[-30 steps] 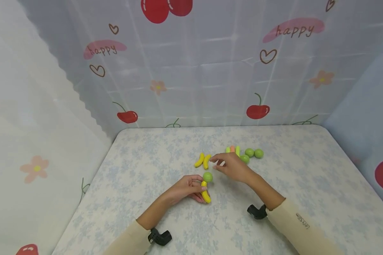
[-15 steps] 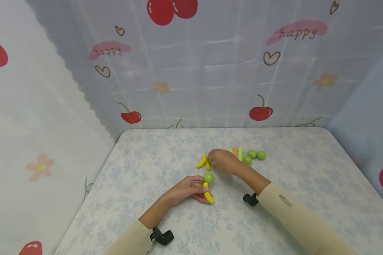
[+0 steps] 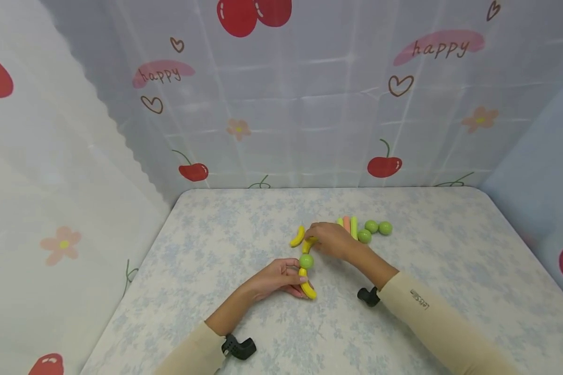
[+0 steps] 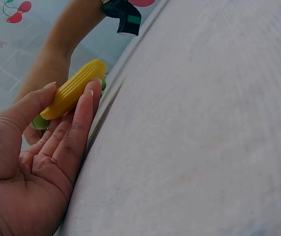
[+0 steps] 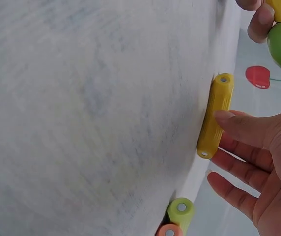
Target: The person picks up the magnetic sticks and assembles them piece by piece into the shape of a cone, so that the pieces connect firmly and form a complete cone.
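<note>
Twice "happy" (image 3: 441, 48) beyond yellow bananas (image 3: 309, 290)

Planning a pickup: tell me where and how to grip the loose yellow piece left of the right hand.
Probably pinch the loose yellow piece across its middle, coming from the left: it lies on the table, slender and slightly curved, and the right hand crowds its right side.

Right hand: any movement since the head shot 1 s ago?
Yes. The right hand has shifted left, judged against the printed red cherry on the backdrop; it now pinches a yellow banana piece.
</note>
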The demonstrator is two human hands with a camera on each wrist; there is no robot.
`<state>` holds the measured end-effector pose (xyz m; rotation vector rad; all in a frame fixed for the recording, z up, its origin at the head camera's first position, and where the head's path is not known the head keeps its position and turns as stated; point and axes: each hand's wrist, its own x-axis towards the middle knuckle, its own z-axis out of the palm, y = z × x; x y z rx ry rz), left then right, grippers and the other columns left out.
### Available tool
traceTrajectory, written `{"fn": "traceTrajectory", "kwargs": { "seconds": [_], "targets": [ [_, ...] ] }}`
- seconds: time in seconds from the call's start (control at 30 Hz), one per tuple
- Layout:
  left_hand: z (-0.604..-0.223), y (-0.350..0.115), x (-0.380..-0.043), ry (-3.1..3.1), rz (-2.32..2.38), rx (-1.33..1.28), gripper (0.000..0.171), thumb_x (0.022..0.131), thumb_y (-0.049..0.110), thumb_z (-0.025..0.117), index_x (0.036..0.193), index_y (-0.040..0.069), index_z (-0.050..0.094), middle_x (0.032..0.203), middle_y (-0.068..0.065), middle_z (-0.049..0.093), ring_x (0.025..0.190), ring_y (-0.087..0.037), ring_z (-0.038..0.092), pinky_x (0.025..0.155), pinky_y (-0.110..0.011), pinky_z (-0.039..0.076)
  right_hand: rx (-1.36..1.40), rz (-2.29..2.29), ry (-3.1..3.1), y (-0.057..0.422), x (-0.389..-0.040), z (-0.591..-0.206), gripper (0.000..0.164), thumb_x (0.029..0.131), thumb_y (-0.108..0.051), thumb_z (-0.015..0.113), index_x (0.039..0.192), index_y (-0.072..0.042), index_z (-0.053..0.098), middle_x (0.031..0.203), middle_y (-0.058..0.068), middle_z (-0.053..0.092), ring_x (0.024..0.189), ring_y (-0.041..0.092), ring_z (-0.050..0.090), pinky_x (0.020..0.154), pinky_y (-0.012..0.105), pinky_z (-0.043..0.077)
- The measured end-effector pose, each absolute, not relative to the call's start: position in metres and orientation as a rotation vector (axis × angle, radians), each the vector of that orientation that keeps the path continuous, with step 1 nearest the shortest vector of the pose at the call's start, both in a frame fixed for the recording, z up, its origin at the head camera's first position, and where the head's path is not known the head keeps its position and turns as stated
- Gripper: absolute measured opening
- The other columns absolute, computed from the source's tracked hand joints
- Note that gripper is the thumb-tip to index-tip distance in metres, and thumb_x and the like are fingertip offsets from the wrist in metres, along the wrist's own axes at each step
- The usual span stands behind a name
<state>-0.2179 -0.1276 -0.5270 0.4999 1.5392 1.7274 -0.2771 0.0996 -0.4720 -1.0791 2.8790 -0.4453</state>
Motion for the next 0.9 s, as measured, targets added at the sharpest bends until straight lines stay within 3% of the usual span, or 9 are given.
{"fn": "traceTrajectory", "kwargs": {
  "seconds": [0.37, 0.9],
  "targets": [
    [-0.528, -0.127, -0.217, 1.521, 1.749, 0.481, 0.04, 0.101, 0.009, 0.063, 0.137, -0.004, 0.05, 0.114, -0.023, 0.072, 0.093, -0.026, 0.074, 0.079, -0.035, 0.061, -1.07, -0.521, 2.882, 0.1, -0.272, -0.479, 0.017, 0.089, -0.007, 0.078, 0.105, -0.012, 0.08, 0.098, -0.001, 0.071, 0.091, 0.015, 0.066, 0.081, 0.032, 0.056],
    [-0.528, -0.128, -0.218, 1.533, 1.797, 0.432, 0.039, 0.102, 0.01, 0.063, 0.134, -0.007, 0.05, 0.115, -0.023, 0.072, 0.1, -0.033, 0.073, 0.084, -0.039, 0.06, -0.924, -0.755, 3.019, 0.12, -0.244, -0.455, 0.02, 0.085, -0.005, 0.082, 0.105, -0.007, 0.078, 0.098, 0.003, 0.073, 0.085, 0.017, 0.068, 0.074, 0.034, 0.057]
  ]
}}
